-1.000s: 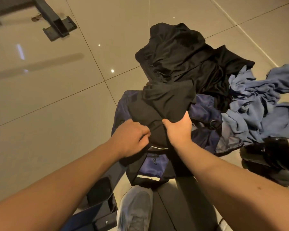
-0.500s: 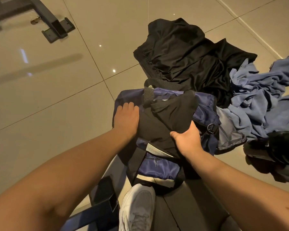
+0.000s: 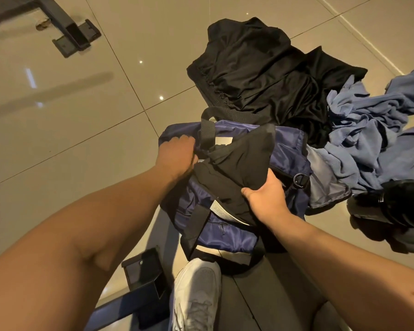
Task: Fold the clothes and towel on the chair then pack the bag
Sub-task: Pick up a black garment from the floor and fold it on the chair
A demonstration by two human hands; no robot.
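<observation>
Two hands are at work over a navy blue nylon duffel bag [image 3: 225,237] that sits just beyond the person's white sneaker [image 3: 196,290], on a dark seat whose outline is mostly hidden. The left hand [image 3: 177,156] has its fingers [image 3: 187,140] curled over the bag's left rim beside a black webbing handle [image 3: 207,130], apparently holding the mouth open. The right hand [image 3: 265,197] grips a folded black fabric garment [image 3: 239,163], thumb on top and the other fingers hidden beneath. The garment lies across the opening, its white label [image 3: 222,210] showing at the near edge, and looks only partly inside. Beyond the bag a crumpled pile of black clothes [image 3: 253,68] and a rumpled blue towel-like cloth [image 3: 373,139] lie unfolded, so most of the job seems to remain. The main risk is that pushing the garment in from one corner bunches it and undoes the fold, since soft cloth buckles rather than slides. The handle strap could also get trapped under it if the left hand lets the rim sag. Because the bag is limp, a hard shove might tip it off its perch toward the glossy beige tile floor [image 3: 82,139].
</observation>
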